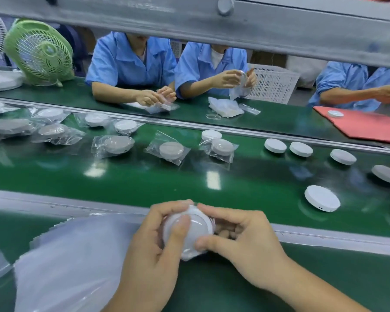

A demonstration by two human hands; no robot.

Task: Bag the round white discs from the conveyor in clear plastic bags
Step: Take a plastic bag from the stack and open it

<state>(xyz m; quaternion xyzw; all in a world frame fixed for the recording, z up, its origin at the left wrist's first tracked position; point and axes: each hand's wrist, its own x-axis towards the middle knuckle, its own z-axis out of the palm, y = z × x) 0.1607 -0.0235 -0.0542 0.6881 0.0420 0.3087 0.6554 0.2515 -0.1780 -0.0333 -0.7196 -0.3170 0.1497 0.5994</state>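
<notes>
Green conveyor belt (pixel 144 176) runs left to right, edged on the near side by a grey rail (pixel 54 201). Just over that rail, above the green ledge (pixel 324 278), both hands grip one white disc (pixel 189 230) with clear plastic (pixel 190 255) showing at its rim. The left hand (pixel 149 251) curls round it with the thumb across its face, and the right hand (pixel 245 239) pinches its right edge. A stack of clear bags (pixel 72 255) lies beside the left wrist. Bagged discs (pixel 171 150) line the belt's far side and a loose disc (pixel 322 198) sits right, leaving a broad bare strip between.
</notes>
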